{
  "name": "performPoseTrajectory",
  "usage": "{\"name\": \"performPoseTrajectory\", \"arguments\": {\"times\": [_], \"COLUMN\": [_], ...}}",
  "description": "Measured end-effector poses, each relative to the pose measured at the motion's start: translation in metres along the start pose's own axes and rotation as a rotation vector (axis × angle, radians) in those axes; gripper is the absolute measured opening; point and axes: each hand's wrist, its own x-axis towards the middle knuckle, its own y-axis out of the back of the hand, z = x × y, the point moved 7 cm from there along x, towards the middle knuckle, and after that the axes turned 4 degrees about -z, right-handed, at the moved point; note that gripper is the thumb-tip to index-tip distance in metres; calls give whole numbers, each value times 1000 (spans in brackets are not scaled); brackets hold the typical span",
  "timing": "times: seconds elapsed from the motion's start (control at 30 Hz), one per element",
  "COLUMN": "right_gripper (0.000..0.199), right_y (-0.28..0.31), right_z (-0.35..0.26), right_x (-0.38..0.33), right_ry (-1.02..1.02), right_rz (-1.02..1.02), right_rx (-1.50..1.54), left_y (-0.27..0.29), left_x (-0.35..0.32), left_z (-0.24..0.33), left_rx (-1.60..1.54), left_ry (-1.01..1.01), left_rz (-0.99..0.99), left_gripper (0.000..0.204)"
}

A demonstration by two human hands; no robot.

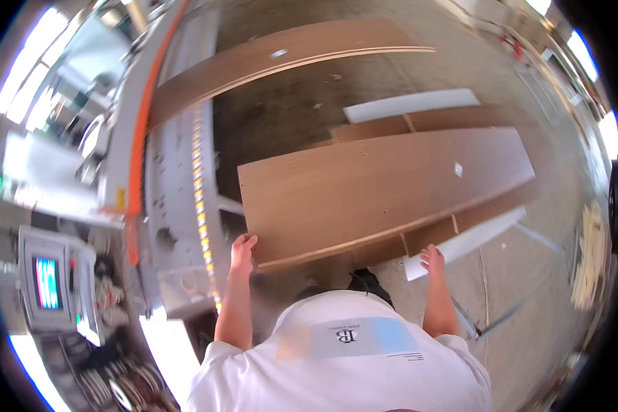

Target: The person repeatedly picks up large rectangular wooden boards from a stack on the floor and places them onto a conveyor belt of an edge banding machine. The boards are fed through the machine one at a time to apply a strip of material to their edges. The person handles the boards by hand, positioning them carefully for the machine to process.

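A long brown wood-look panel (371,185) lies in front of me, with a small white label (458,169) toward its right end. At its near left corner my left hand (243,251) is closed, thumb over the panel's edge. My right hand (431,259) is by the near side, its fingers apart and nothing visible in them. It overlaps the end of a white board (467,237) that shows from under the panel; whether it touches that board I cannot tell. More brown boards show beneath the panel.
On my left stands a long machine with an orange rail (143,144) and a yellow-dotted track (199,185). Another brown panel (316,51) extends out from it, farther away. A control screen (47,281) is at far left. Light wooden strips (587,261) are stacked at right.
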Motion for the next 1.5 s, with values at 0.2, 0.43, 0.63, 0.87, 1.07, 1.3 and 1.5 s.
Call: {"name": "performPoseTrajectory", "arguments": {"times": [0.2, 0.43, 0.63, 0.87, 1.07, 1.3, 1.5], "right_gripper": [58, 59, 83, 88, 75, 63, 63], "right_y": [-102, -213, -203, -89, -58, -73, -92], "right_z": [-7, 36, 61, 14, 12, -51, -98], "right_x": [-5, -83, -112, 11, 85, 9, -63], "right_ry": [-102, -284, -484, -377, -409, -175, -200], "right_rz": [-58, -266, -533, -261, -69, -58, 13], "right_rx": [413, 518, 84, 262, 392, 20, 133], "left_y": [227, 397, 305, 152, 137, 140, 164], "left_x": [-39, -94, -127, -141, -142, -151, -146], "left_z": [-30, -33, -8, -49, -45, -40, -35], "left_rx": [-173, 521, 1269, 1218, 1237, 1214, 1170], "left_ry": [30, 158, -146, -76, 7, -125, -77], "left_rz": [377, 711, 1127, 942, 1020, 1098, 1052], "left_gripper": [21, 43, 64, 63, 64, 60, 56]}}
